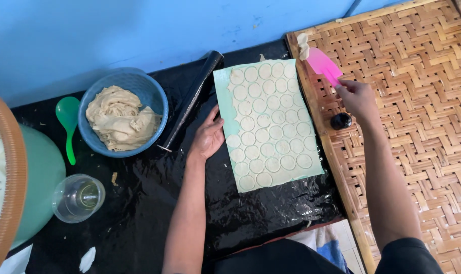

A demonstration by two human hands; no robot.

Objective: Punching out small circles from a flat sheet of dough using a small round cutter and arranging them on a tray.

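A scrap of dough (303,45) is being carried on the pink scraper (323,66), pinched by the right hand (358,99) at two o'clock over the woven tray (418,127); its blade points to eleven o'clock, its long axis running from there to five. The left hand (208,136), fingers flat together, is pressed beside the sheet of cut dough rounds (268,124) at centre; lifting the rounds is judged to call for a low blade.

Left hand (208,136) beside cut dough sheet (269,124), right hand (357,97) holding pink scraper (322,64)

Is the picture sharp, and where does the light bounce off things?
Head view: mostly sharp, evenly lit; glare streaks the wrinkled black plastic sheet; the right hand with the pink scraper looks slightly soft; the left hand casts only faint shadow.
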